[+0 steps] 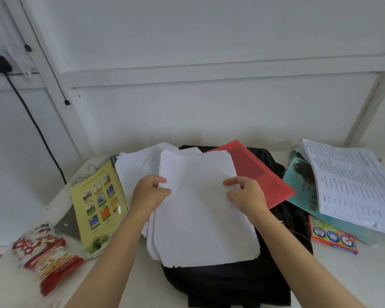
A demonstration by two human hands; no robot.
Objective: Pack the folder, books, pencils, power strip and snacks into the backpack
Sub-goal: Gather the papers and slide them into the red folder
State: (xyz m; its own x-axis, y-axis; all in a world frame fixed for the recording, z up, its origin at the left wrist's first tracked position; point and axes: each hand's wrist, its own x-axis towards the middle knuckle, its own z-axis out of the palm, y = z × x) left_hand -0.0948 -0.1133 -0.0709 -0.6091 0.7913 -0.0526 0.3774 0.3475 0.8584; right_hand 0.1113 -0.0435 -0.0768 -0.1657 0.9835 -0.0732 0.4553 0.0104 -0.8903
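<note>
Head view: on the white table the black backpack lies flat. Over it sits a loose stack of white sheets, and the red folder lies on the backpack, partly under their right edge. Both the left hand and the right hand pinch a side edge of the stack. The sheets look bound for the folder: square their edges flush first, keeping both pinches even so nothing fans out.
</note>
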